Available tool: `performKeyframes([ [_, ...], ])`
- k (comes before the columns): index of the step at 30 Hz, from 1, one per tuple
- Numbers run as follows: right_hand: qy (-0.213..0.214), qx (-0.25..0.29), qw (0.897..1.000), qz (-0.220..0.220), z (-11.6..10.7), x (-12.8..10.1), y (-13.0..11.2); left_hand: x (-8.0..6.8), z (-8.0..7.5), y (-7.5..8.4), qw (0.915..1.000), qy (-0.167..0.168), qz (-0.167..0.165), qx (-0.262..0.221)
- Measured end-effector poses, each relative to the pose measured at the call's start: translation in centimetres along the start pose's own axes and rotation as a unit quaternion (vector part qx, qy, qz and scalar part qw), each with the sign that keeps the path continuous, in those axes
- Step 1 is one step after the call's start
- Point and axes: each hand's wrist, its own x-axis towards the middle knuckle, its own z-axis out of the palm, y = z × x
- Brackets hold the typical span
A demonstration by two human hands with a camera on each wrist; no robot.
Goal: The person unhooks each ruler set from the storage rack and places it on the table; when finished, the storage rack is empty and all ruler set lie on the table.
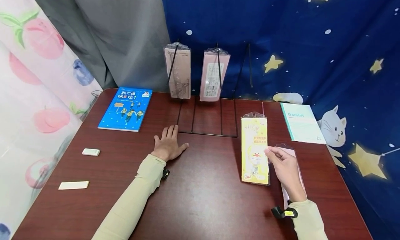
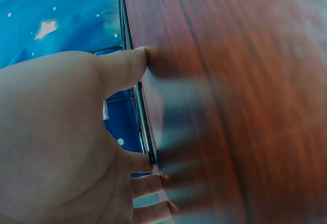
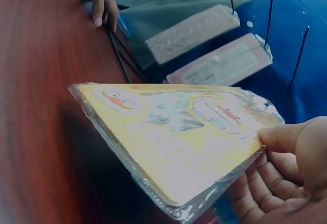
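Observation:
My right hand (image 1: 285, 168) pinches the right edge of a yellow package in a clear plastic sleeve (image 1: 254, 146), printed with a cartoon duck. In the right wrist view the thumb lies on the printed face and the other fingers are behind it. The package is held above the table, its hanging tab at the far end. A pink package (image 1: 292, 151) lies partly hidden under the right hand. With fingers spread, my left hand (image 1: 168, 144) rests on the table at the front left corner of a black wire rack (image 1: 207, 133). It holds nothing.
Two pinkish sleeved packages hang from the rack's left hook (image 1: 184, 69) and middle hook (image 1: 210, 76); a third hook (image 1: 250, 66) stands to their right. A blue book (image 1: 126, 109), an eraser (image 1: 91, 152) and a cream strip (image 1: 73, 185) lie left; a pale notebook (image 1: 303, 123) lies right.

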Motion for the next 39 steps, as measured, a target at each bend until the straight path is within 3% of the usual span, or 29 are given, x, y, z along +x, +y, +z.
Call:
performKeyframes([
  [7, -0.026, -0.051, 0.998, 0.040, -1.1, -0.4, 1.6, -0.1, -0.2, 0.2, 1.0000, 0.000, 0.000, 0.000],
  [20, -0.027, -0.143, 0.989, 0.035, -1.8, -1.7, 3.4, -0.1, -0.1, 0.1, 1.0000, 0.004, 0.001, -0.001],
  [29, -0.019, -0.222, 0.975, 0.029, -2.1, -2.3, 3.6, -0.6, -0.4, 0.3, 1.0000, 0.004, -0.004, -0.007],
  [39, -0.021, -0.266, 0.963, 0.033, -1.9, -2.6, 3.2, 0.1, 0.2, -0.2, 1.0000, 0.000, 0.000, -0.004],
])
